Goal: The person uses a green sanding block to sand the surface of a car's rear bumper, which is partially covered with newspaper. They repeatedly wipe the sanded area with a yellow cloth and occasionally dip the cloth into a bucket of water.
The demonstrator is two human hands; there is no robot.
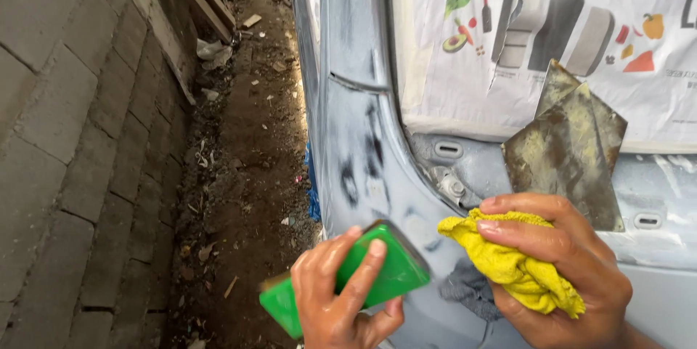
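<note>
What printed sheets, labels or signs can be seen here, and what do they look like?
Printed sheet: taped over the grey vehicle body at upper right; white, crinkled, with small pictures of fruit, vegetables and a bottle around big grey block shapes.
No other labels, signs or screens show.

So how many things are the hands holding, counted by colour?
Green: 1, the sanding block in the left hand
Yellow: 1, the cloth in the right hand
Brownish, stained: 2, the flat metal scrapers the right hand also holds
Total: 4
</note>
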